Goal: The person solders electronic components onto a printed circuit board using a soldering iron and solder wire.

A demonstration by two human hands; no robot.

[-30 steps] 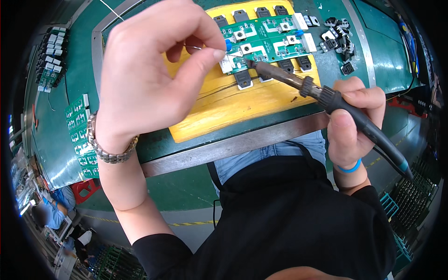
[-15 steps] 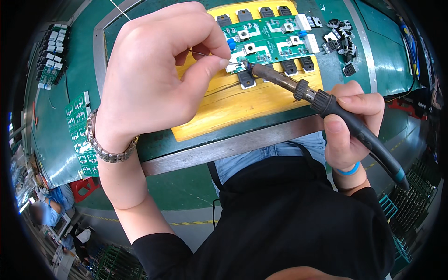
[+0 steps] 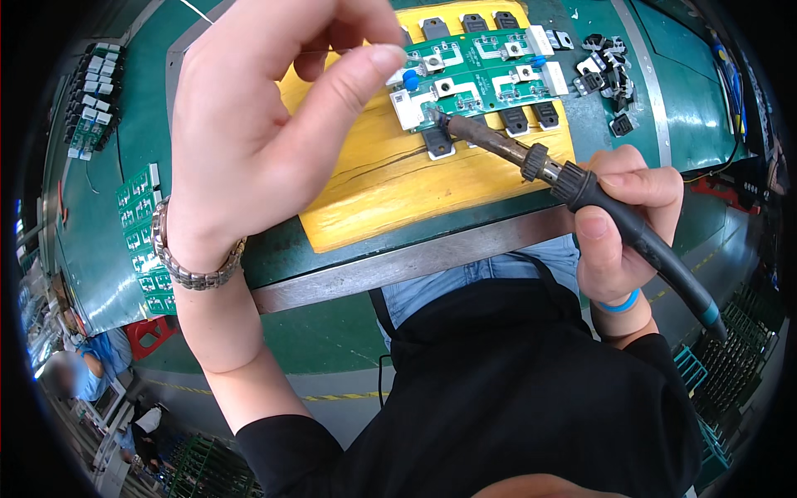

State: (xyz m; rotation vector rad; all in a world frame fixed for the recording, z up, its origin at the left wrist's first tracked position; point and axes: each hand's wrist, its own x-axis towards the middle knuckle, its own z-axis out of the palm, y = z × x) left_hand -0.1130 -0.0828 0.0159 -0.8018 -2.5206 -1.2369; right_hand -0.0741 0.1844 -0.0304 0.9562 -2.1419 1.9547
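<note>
My right hand [image 3: 624,217] grips a soldering iron [image 3: 643,236] by its black handle. The iron's dark tip rests at the lower left part of a green circuit board [image 3: 481,98], close to a white connector. Left of the board, my left hand [image 3: 257,137] is closed in a pinch on a thin solder wire [image 3: 194,10], which trails off past the knuckles at the top. Between the fingers the wire is barely visible. The board lies on a yellow wooden block [image 3: 374,207], with several black transistors [image 3: 515,121] sticking out along its two long edges.
Loose black components [image 3: 610,70] lie in a pile right of the block. At the left are a stack of green boards [image 3: 141,241] and boards with white connectors [image 3: 93,100]. A metal edge [image 3: 415,259] borders the near side of the bench. Another person [image 3: 91,365] is far left.
My left hand has moved up and left, drawing the solder wire away from the iron's tip and uncovering the white connector and blue parts. The soldering iron has hardly moved.
</note>
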